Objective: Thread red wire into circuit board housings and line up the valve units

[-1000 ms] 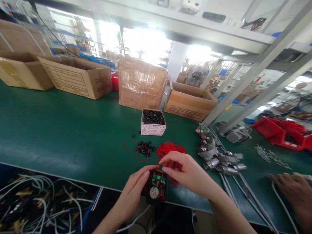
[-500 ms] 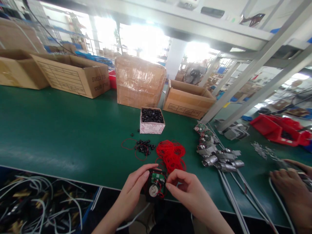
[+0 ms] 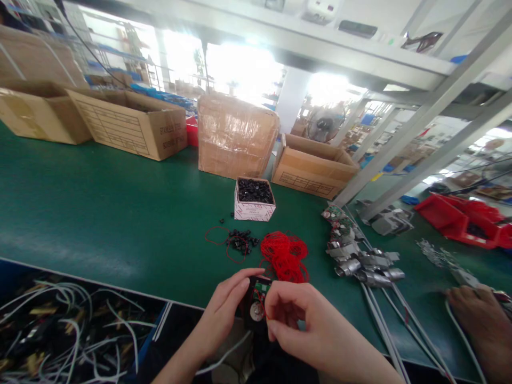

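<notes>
At the table's near edge my left hand (image 3: 228, 298) grips a black housing (image 3: 248, 314) from its left side. Inside the housing show a green circuit board (image 3: 262, 288), a round silver part (image 3: 256, 311) and thin red wires. My right hand (image 3: 294, 314) is over the housing's right side, thumb and forefinger pinched at the red wire (image 3: 262, 300); the fingertips partly hide it. Just beyond my hands lies a tangled bundle of red wire (image 3: 285, 256). Left of that bundle is a small pile of black parts (image 3: 242, 241) with a loose red wire loop.
A small box of black parts (image 3: 255, 200) stands mid-table, cardboard boxes (image 3: 236, 138) behind it. Metal assemblies with cables (image 3: 362, 261) lie right. A co-worker's hand (image 3: 476, 314) is at the far right. A blue bin of cabled parts (image 3: 80, 330) sits lower left.
My right hand has moved left and over the housing, now covering its right part. My left hand keeps its hold. The whole view has shifted slightly.
</notes>
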`<state>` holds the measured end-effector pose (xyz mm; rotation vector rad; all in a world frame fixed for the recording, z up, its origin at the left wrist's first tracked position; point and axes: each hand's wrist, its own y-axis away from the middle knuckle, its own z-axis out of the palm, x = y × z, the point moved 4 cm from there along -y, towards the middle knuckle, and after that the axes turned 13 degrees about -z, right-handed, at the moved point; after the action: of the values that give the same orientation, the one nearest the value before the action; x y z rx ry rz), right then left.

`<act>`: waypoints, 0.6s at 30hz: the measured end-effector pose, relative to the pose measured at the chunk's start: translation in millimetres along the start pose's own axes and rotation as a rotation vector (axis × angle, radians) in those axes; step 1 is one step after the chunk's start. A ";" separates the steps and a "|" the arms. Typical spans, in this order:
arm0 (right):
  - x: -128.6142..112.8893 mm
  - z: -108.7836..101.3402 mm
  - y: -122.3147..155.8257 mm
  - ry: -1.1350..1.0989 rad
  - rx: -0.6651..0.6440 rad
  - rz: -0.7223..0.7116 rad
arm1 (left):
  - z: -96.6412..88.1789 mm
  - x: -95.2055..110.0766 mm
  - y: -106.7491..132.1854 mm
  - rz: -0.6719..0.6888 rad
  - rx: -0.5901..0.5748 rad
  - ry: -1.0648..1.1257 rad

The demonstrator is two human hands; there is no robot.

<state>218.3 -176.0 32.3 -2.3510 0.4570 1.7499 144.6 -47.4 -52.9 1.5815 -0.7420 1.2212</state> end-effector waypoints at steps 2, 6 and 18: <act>-9.0 -2.7 0.4 0.105 -0.012 -0.031 | -0.6 -1.6 0.3 0.001 -0.003 -0.004; -17.0 -12.8 -0.4 0.167 0.065 -0.107 | -2.0 -5.7 0.6 0.001 -0.009 -0.005; -23.4 -9.7 12.2 0.302 -0.039 -0.115 | -1.2 -7.7 -2.2 0.004 -0.045 0.046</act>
<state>216.7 -187.2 58.0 -2.6232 0.3225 1.3722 143.8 -46.2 -61.0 1.5112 -0.7377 1.2318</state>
